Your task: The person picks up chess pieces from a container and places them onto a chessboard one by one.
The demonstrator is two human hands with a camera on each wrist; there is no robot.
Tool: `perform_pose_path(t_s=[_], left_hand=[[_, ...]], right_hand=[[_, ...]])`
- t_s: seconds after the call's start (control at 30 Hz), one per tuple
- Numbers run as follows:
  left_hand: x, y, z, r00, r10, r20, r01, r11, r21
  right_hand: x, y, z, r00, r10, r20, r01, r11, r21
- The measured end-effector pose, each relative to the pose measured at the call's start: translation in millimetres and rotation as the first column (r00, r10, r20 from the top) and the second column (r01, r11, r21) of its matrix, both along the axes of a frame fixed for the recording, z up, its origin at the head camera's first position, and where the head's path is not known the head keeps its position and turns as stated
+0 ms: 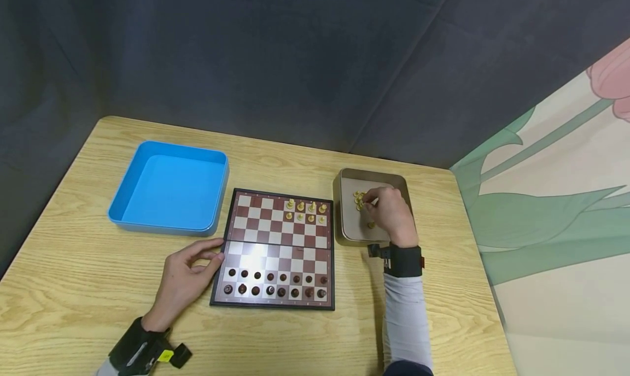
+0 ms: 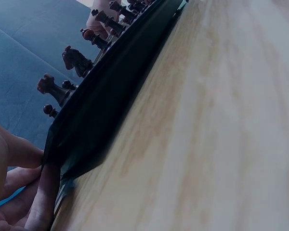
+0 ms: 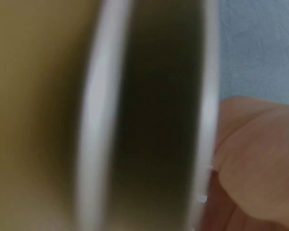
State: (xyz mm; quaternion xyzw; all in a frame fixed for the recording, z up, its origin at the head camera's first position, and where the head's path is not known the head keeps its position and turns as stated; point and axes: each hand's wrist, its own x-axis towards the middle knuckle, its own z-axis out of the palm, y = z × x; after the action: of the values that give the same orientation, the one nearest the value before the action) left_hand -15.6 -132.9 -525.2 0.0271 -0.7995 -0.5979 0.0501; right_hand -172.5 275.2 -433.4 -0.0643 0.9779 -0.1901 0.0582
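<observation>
My left hand rests at the left edge of a folding chessboard, its thumb and index finger touching the black side. Dark chess pieces stand in two rows on the near side of the board. Several gold chess pieces stand in two short rows at the far right. My right hand reaches into a metal tin, fingers bent and fingertips right at a cluster of loose gold pieces. I cannot tell whether a piece is between them; the tin's blurred rim covers the fingertips in the right wrist view.
A blue tray stands left of the board at the back. Everything sits on a wooden table; a dark curtain hangs behind it. One gold piece lies apart in the tin, near the right hand.
</observation>
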Motion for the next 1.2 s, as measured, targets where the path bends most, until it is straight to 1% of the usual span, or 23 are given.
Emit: perform_pose_path(t_s=[0.2,0.53,0.63,0.77,0.9,1.07,1.13,1.2], left_hand=[[0.1,0.5,0.5,1.0,0.002,0.006,-0.002,1.0,0.002],[0.5,1.2,1.8,1.0,0.007,0.014,-0.007,1.0,-0.012],[0.4,1.3,2.0,1.0,0.008,0.019,-0.008,1.0,-0.015],[0.7,1.4,2.0,1.0,0.009,0.025,-0.009,1.0,-0.015],[0.8,1.6,1.8,1.0,0.008,0.024,-0.008,1.0,-0.011],[0.1,1.0,1.7,1.0,0.004,0.021,-0.004,1.0,0.001],[-0.2,0.7,1.6,1.0,0.003,0.02,-0.003,1.0,0.003],[-0.4,0.5,1.4,1.0,0.003,0.018,-0.003,1.0,0.001]], right_hand=[[-0.4,1,-1.3,1.0,0.01,-0.029,-0.011,1.0,-0.012],[0.7,0,0.9,1.0,0.001,-0.02,-0.001,1.0,-0.01],[1.4,-1,2.0,0.999,0.01,-0.043,-0.011,1.0,-0.023],[2.3,-1,4.0,0.994,0.027,-0.105,-0.033,0.998,-0.052],[3.9,-3,8.3,0.979,0.058,-0.197,-0.074,0.994,-0.077],[7.5,-11,16.9,0.939,0.103,-0.328,-0.146,0.983,-0.108],[9.4,-15,20.7,0.924,0.116,-0.365,-0.169,0.979,-0.117],[11.7,-20,24.0,0.915,0.119,-0.386,-0.181,0.975,-0.128]])
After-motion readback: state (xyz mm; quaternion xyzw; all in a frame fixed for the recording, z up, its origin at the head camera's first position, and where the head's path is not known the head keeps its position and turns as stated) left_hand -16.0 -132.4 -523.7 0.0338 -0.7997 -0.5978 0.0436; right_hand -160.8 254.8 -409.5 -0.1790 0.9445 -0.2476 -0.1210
